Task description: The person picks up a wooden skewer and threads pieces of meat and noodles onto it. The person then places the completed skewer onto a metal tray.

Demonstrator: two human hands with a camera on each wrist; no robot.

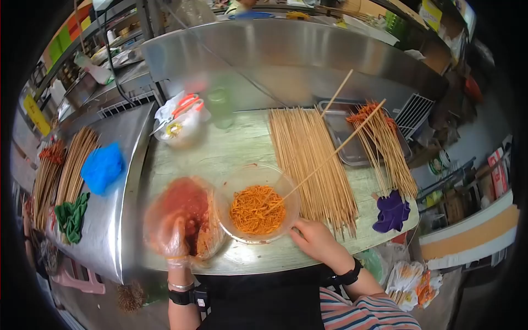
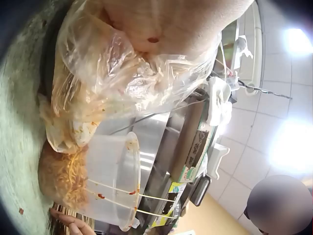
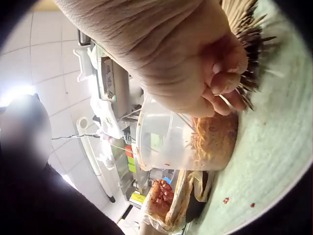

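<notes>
Likely step: tub of orange shreds being set or steadied between the hands.
Left: red meat mix in a plastic-lined container on the desk; left hand, plastic-covered, is at it, but can't tell if it's gripping or loose. Middle: clear tub sits upright on the desk just beside the meat, orange shreds inside, two long sticks leaning out. Right hand is at the tub's near-right side, fingers loosely bent, not clamped on anything. Right: skewers laid out close by. My read: next move calls for tub held steady, sticks not knocked, plastic kept clear of the shreds.
</notes>
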